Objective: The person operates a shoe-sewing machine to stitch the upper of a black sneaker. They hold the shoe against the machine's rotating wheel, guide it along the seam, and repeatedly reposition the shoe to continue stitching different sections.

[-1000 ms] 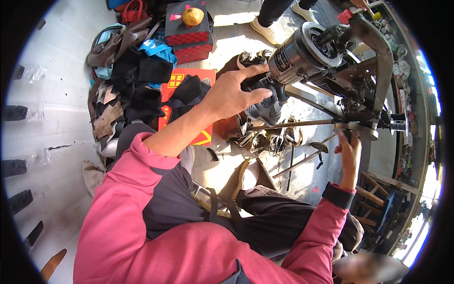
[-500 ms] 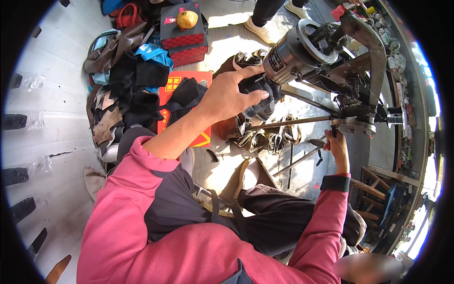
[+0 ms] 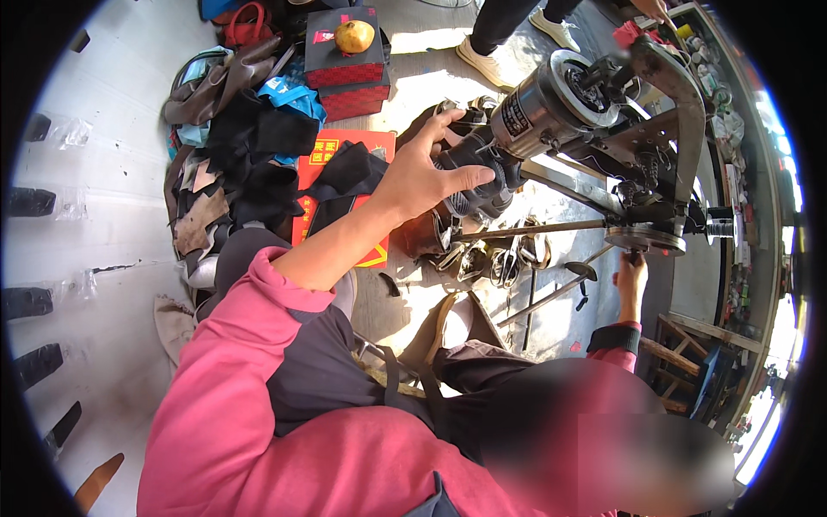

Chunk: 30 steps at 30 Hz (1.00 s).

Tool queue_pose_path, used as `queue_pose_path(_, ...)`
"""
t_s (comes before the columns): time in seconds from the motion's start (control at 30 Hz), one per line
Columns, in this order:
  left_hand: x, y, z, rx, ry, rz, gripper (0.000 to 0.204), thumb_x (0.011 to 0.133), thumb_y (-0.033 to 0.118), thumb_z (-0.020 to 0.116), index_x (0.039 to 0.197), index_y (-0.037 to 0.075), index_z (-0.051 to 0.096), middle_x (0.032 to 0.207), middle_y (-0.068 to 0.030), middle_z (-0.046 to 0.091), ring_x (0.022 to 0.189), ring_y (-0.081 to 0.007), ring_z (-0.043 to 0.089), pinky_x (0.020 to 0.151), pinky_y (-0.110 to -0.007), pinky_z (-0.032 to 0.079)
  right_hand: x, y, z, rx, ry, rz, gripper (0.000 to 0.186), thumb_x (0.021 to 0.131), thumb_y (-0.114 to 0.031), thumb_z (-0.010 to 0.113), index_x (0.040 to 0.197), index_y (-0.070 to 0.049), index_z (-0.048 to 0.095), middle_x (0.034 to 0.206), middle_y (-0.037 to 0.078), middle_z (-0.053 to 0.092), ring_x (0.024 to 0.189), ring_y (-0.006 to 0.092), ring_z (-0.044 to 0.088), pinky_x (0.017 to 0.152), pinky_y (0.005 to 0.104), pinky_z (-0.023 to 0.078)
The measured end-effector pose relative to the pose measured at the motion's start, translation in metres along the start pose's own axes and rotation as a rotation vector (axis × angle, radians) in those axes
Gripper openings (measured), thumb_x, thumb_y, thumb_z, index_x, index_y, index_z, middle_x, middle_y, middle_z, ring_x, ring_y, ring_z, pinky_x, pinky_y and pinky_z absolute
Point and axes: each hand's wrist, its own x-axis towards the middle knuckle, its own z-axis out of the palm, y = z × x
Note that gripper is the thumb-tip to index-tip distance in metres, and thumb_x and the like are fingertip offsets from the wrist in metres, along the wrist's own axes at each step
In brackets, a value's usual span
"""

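A black shoe (image 3: 479,165) sits under the metal head of a hand-cranked sewing machine (image 3: 532,112). My left hand (image 3: 422,177) is wrapped round the shoe's near side, with the thumb lying along it and the fingers on the far side; some fingertips are hidden. Lower right, a round metal wheel (image 3: 646,240) belongs to the same machine. Below that wheel, my right hand (image 3: 631,280) is closed round its small dark crank handle (image 3: 635,258). The needle area is hidden behind the machine's head.
Black fabric and leather scraps (image 3: 250,164) lie heaped at the left, near stacked boxes (image 3: 345,73) topped by a round yellowish fruit (image 3: 354,36). A red printed sheet (image 3: 370,142) lies beside them. Shoe parts and scissors (image 3: 504,269) are under the machine. Another person's shoes (image 3: 484,62) stand beyond.
My right hand has moved slightly down and right with the crank handle, and the machine's top parts have shifted. My left fingers have lifted and spread a little on the shoe. The view has shifted slightly.
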Motion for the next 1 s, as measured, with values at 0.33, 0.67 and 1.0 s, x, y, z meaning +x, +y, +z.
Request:
queue_pose_path(0.33, 0.002, 0.0, -0.004, -0.484, -0.129, -0.383, 0.08, 0.08, 0.019, 0.094, 0.146, -0.002, 0.053, 0.12, -0.0129, 0.069, 0.107, -0.0208, 0.072, 0.085, -0.035, 0.063, -0.051, -0.087, -0.061, 0.237, 0.114, -0.372, 0.016, 0.102, -0.016, 0.067, 0.104, -0.001, 0.072, 0.078, 0.0, 0.064, 0.057, 0.0081, 0.052, 0.052, 0.0259, 0.043)
queue_pose_path(0.67, -0.018, -0.003, 0.003, -0.633, -0.03, -0.559, 0.073, 0.095, 0.055, 0.075, 0.148, 0.014, 0.046, 0.13, -0.0115, 0.06, 0.117, -0.0282, 0.067, 0.074, -0.061, 0.066, 0.043, 0.033, -0.052, -0.03, 0.339, -0.148, 0.027, 0.097, -0.016, 0.062, 0.119, -0.003, 0.069, 0.106, 0.021, 0.075, 0.097, 0.039, 0.071, 0.088, 0.046, 0.053)
queue_pose_path(1.0, -0.01, -0.003, 0.012, -0.835, -0.073, -0.532, 0.052, 0.094, 0.045, 0.075, 0.13, 0.009, 0.061, 0.117, -0.0105, 0.069, 0.102, -0.0227, 0.071, 0.068, -0.054, 0.069, -0.043, -0.048, 0.022, 0.113, -0.295, -0.042, 0.027, 0.101, -0.028, 0.071, 0.105, -0.002, 0.063, 0.075, 0.003, 0.062, 0.048, 0.0126, 0.058, 0.048, 0.0292, 0.045)
